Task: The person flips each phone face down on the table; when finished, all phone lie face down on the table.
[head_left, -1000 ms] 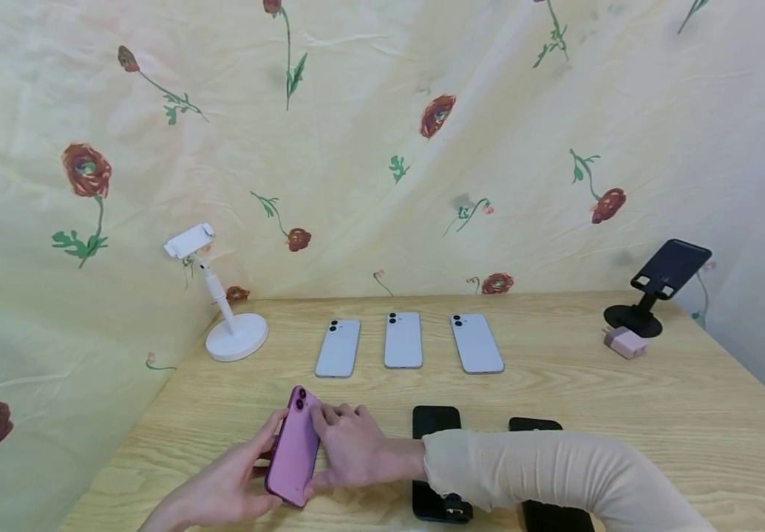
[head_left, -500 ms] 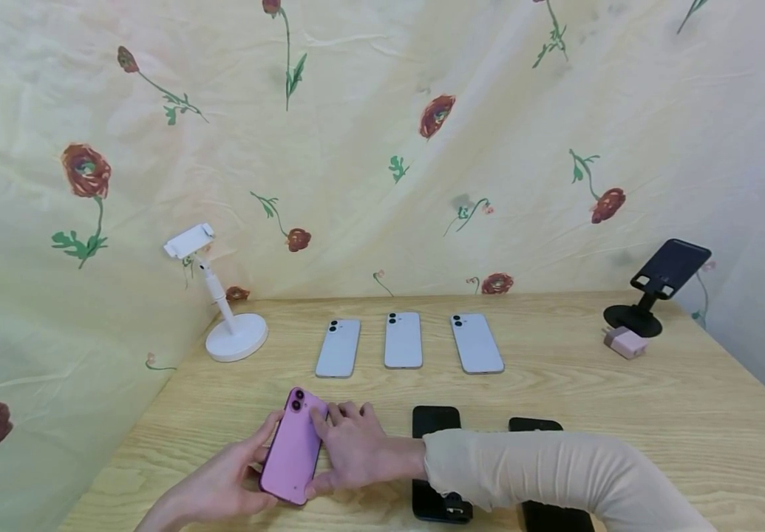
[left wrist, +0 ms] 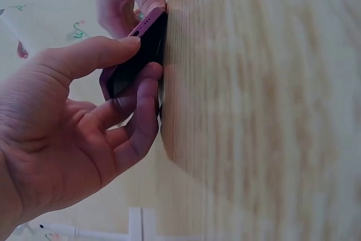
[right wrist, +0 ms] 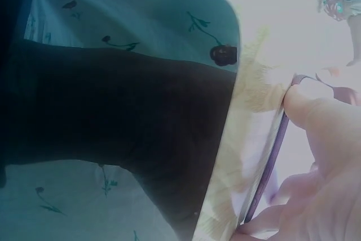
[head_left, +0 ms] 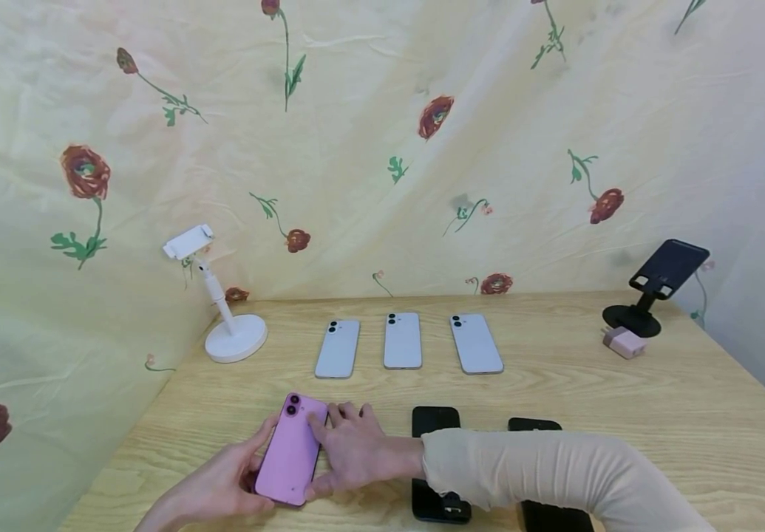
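A pink smartphone (head_left: pixel 292 452) is between both hands at the front left, its back with two camera lenses facing up. My left hand (head_left: pixel 222 480) grips its left side; in the left wrist view the thumb lies on the bottom edge and curled fingers reach under the dark screen (left wrist: pixel 141 55). The phone leans at a slant there, one edge low at the table. My right hand (head_left: pixel 358 449) holds the right side, with a fingertip on the back near the top and the thumb by the lower corner. The right wrist view shows the phone's thin purple edge (right wrist: pixel 269 165).
Three pale smartphones (head_left: pixel 403 341) lie in a row behind. Two black phones (head_left: pixel 435 419) lie partly under the right sleeve (head_left: pixel 528 465). A white phone stand (head_left: pixel 236 338) is at the back left; a black stand (head_left: pixel 668 267) and pink charger plug (head_left: pixel 624 343) are at the right.
The pink smartphone has tipped flatter, so more of its back shows. Its top end has shifted slightly left and toward me. Both hands keep their hold, nearly in place.
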`<state>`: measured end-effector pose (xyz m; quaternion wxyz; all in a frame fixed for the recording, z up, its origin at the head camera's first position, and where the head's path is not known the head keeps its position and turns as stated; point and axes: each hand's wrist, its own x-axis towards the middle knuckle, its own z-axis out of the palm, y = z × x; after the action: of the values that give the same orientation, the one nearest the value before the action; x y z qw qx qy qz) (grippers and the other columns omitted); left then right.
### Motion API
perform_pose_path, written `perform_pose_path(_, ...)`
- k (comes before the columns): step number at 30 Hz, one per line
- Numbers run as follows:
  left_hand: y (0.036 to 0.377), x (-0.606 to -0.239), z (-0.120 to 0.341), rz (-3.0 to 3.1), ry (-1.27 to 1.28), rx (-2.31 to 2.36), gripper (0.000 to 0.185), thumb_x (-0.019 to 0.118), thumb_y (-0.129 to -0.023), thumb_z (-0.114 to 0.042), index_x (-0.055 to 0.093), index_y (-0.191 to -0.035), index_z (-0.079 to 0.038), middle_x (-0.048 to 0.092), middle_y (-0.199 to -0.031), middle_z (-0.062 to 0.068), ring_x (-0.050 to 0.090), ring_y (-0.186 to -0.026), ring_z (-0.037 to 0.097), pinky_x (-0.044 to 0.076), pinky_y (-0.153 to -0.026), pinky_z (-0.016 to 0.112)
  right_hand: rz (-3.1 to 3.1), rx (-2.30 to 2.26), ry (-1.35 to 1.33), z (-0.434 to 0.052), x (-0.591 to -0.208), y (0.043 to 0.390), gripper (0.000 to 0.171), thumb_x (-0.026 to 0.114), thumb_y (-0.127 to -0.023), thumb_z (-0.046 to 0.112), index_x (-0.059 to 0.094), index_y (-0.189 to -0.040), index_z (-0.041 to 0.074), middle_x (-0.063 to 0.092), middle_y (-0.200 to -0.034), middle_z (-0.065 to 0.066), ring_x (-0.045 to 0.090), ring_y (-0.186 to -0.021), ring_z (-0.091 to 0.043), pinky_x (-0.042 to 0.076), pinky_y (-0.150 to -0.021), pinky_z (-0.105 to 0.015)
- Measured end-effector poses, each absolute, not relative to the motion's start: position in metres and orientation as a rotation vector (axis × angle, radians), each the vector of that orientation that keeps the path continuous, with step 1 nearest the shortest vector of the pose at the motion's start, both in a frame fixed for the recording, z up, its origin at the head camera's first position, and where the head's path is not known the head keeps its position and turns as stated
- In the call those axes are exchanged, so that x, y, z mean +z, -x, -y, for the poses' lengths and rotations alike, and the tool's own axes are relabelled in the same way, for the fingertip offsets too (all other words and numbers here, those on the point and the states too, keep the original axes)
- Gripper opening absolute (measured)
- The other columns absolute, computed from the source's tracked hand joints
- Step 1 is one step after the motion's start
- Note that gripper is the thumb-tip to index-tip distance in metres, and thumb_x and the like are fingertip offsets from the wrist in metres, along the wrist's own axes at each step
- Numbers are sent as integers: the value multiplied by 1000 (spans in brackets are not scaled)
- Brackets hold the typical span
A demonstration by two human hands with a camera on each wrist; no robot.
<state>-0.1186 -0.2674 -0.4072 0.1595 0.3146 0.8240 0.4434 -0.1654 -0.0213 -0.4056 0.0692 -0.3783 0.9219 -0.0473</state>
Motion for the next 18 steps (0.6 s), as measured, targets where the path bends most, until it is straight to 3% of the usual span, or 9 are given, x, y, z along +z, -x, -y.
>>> perform_pose_path(9, 119, -409, 268, -2399, -844, 1221, 107, 80, -82, -9, 3, -150, 19, 71, -94, -7, 64, -82, 6, 51, -72, 26, -2810, -103, 1137, 22, -406, 163, 103, 62, -76, 81, 38, -156, 22, 44, -150, -17, 40, -135, -32, 38, -101, -56)
perform_pose_path(18, 118, -410, 265, -2426, -775, 1192, 106, 82, -82, -12, 9, -153, 14, 65, -88, -7, 61, -78, 6, 50, -69, 26, -2814, -86, 1148, 23, -406, 163, 100, 62, -76, 81, 42, -154, 22, 46, -148, -18, 42, -132, -32, 40, -97, -54)
